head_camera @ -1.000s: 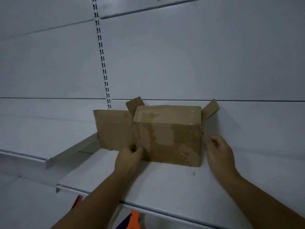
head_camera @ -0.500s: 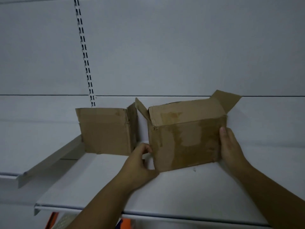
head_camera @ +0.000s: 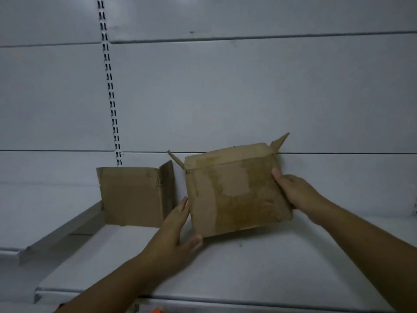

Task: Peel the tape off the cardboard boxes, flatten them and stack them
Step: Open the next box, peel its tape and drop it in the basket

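Observation:
A brown cardboard box (head_camera: 237, 190) with patchy torn marks on its front is held tilted just above the white shelf (head_camera: 248, 272). Its top flaps stick out at both upper corners. My right hand (head_camera: 297, 195) grips its right side, thumb on the front. My left hand (head_camera: 178, 231) cups its lower left corner, fingers spread along the left edge and thumb under the bottom. A second cardboard box (head_camera: 133, 195) stands on the shelf to the left, against the back wall.
A white back panel with a slotted upright strip (head_camera: 110, 86) rises behind the shelf. A lower white shelf (head_camera: 45, 227) lies at the left. Something orange (head_camera: 156, 310) shows below the shelf's front edge.
The box with the torn marks has come away from the second box, moved right, and lifted off the shelf with a tilt. My right hand now grips its side; my left hand shifted to its corner.

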The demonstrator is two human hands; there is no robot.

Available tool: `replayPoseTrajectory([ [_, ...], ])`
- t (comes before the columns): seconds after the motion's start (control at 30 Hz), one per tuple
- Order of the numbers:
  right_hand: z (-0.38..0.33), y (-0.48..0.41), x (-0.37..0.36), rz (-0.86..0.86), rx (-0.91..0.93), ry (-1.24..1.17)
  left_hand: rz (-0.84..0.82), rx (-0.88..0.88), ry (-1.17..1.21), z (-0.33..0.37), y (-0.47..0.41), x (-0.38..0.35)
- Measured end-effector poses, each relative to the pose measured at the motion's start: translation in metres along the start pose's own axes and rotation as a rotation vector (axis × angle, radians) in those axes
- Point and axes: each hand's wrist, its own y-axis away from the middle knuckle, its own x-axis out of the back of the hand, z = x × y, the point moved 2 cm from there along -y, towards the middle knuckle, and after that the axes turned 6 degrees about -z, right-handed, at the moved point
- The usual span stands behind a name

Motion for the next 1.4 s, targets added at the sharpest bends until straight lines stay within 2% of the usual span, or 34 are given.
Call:
replayPoseTrajectory([
  [0.07,-0.018,0.004,0.028,-0.084,-0.052,-0.019,0.025,-0.087,0.063,0.02,-0.002,0.011],
  [0.13,-0.035,0.006,0.053,-0.109,-0.072,-0.026,0.077,-0.098,0.163,0.046,-0.01,0.029],
  [0.23,-0.055,0.011,0.078,-0.142,-0.085,-0.069,0.186,-0.058,0.199,0.089,-0.026,0.057],
  [0.3,-0.064,0.013,0.085,-0.175,-0.101,-0.065,0.314,-0.053,0.245,0.116,-0.039,0.073],
  [0.37,-0.067,0.013,0.086,-0.208,-0.129,-0.043,0.409,0.027,0.251,0.13,-0.057,0.086],
  [0.4,-0.066,0.014,0.086,-0.225,-0.151,-0.03,0.403,0.091,0.244,0.133,-0.067,0.091],
  [0.5,-0.058,0.021,0.081,-0.284,-0.197,-0.013,0.189,0.267,0.092,0.129,-0.091,0.094],
  [0.6,-0.035,0.026,0.071,-0.321,-0.221,0.135,-0.055,0.338,-0.043,0.108,-0.104,0.07],
  [0.67,-0.014,0.022,0.062,-0.269,-0.133,0.35,-0.18,0.361,-0.087,0.09,-0.109,0.048],
  [0.7,-0.006,0.017,0.059,-0.213,-0.025,0.428,-0.209,0.361,-0.073,0.083,-0.113,0.042],
  [0.77,0.006,0.01,0.053,-0.149,0.192,0.403,-0.207,0.355,-0.09,0.077,-0.12,0.036],
  [0.83,0.013,0.006,0.048,-0.172,0.294,0.303,-0.111,0.33,-0.367,0.079,-0.13,0.036],
  [0.9,0.02,0.004,0.048,-0.161,0.319,0.226,0.091,0.249,-0.639,0.097,-0.135,0.032],
  [0.97,0.024,0.003,0.049,-0.105,0.32,0.176,0.134,0.158,-0.577,0.125,-0.131,0.014],
  [1.07,0.019,0.013,0.052,-0.007,0.354,0.297,-0.122,0.167,-0.4,0.149,-0.129,-0.016],
  [1.2,0.013,0.044,0.057,-0.124,0.405,0.355,-0.419,0.199,-0.362,0.144,-0.127,-0.018],
  [1.27,0.022,0.055,0.061,-0.115,0.436,0.424,-0.489,0.183,-0.386,0.141,-0.126,-0.015],
  [1.4,0.034,0.07,0.044,-0.087,0.814,0.581,-0.501,0.189,-0.419,0.141,-0.126,-0.016],
])
